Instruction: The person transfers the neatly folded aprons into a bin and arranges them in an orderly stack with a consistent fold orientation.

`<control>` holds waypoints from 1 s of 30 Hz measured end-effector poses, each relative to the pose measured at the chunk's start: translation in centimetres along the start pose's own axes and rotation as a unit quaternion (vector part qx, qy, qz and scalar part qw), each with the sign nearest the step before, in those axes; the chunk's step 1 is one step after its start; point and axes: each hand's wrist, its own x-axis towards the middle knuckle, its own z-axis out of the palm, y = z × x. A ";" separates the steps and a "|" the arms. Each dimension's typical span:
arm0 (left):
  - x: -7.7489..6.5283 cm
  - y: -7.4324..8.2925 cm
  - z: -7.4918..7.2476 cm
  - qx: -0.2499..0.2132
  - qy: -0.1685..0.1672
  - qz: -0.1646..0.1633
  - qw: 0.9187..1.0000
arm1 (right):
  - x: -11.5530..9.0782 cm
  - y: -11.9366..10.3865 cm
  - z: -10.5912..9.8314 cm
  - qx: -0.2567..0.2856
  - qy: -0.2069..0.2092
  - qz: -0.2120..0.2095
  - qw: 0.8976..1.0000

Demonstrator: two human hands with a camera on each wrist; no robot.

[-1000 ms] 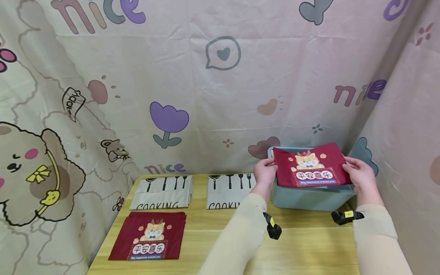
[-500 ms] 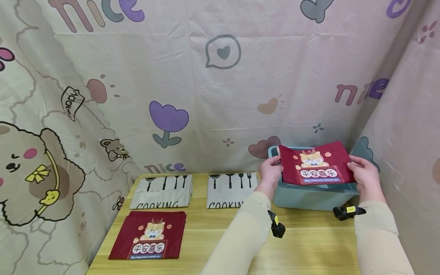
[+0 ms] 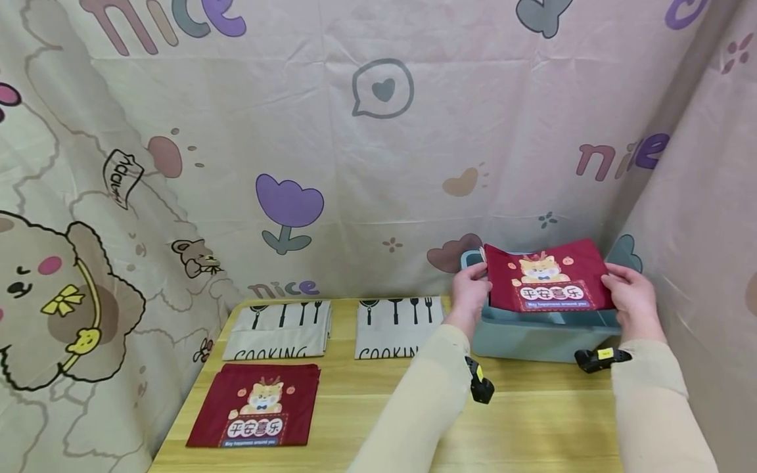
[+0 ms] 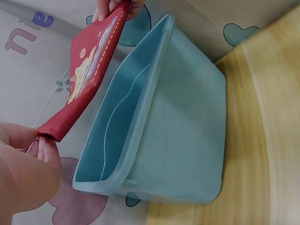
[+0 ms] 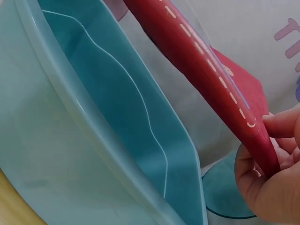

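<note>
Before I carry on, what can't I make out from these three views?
- Bin floor: in the head view, the held red cloth covers much of the opening; in both wrist views, the near wall blocks it.
- Lower right corner of the white cloth nearer the bin: head view, behind the left sleeve.
- Right hand: left wrist view, cut by the top edge.
- Table front: cut by the head view's bottom edge.

The bare left hand (image 3: 471,295) pinches between thumb and fingers; behind it the left forearm (image 3: 416,404), sleeved in cream cloth, slants back toward the body. Well apart to its right, the bare right hand (image 3: 637,303) pinches too, fingers curled opposite the thumb, the cream-sleeved right forearm (image 3: 656,404) running back more steeply.
</note>
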 end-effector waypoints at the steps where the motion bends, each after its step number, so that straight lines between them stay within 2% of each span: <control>1: 0.1 0.1 0.0 0.001 -0.003 -0.001 1.000 | 0.1 0.0 0.1 0.001 0.001 -0.001 1.000; 3: 0.1 0.2 -0.1 0.012 -0.008 -0.004 1.000 | 0.3 0.3 0.2 -0.006 0.005 -0.007 1.000; 6: 0.1 0.3 -0.2 0.057 -0.005 -0.019 0.998 | 0.5 1.1 0.6 -0.069 0.015 -0.027 0.997; 9: -0.1 0.3 -0.4 0.115 0.002 -0.023 0.993 | 0.5 1.9 1.1 -0.163 0.028 -0.063 0.984; 11: -0.3 0.4 -0.7 0.147 0.005 -0.015 0.989 | 0.3 2.3 1.5 -0.206 0.035 -0.089 0.974; 14: -0.5 0.4 -1.2 0.184 -0.001 -0.001 0.983 | 0.1 2.5 2.0 -0.233 0.041 -0.132 0.963; 17: -0.7 0.5 -1.9 0.235 -0.013 0.022 0.972 | -0.2 2.4 2.5 -0.242 0.040 -0.171 0.954; 18: -0.8 0.5 -2.1 0.257 -0.018 0.034 0.966 | -0.4 2.4 2.6 -0.246 0.040 -0.182 0.951; 20: -0.9 0.5 -2.4 0.311 -0.026 0.065 0.948 | -0.6 2.4 2.8 -0.256 0.036 -0.206 0.944; 25: -1.0 0.3 -3.0 0.445 -0.026 0.153 0.882 | -1.1 2.4 3.4 -0.285 0.031 -0.254 0.924; 27: -1.0 0.2 -3.1 0.476 -0.022 0.179 0.861 | -1.3 2.4 3.6 -0.293 0.031 -0.264 0.919; 30: -1.0 0.1 -3.4 0.510 -0.014 0.207 0.835 | -1.6 2.5 4.0 -0.304 0.028 -0.273 0.912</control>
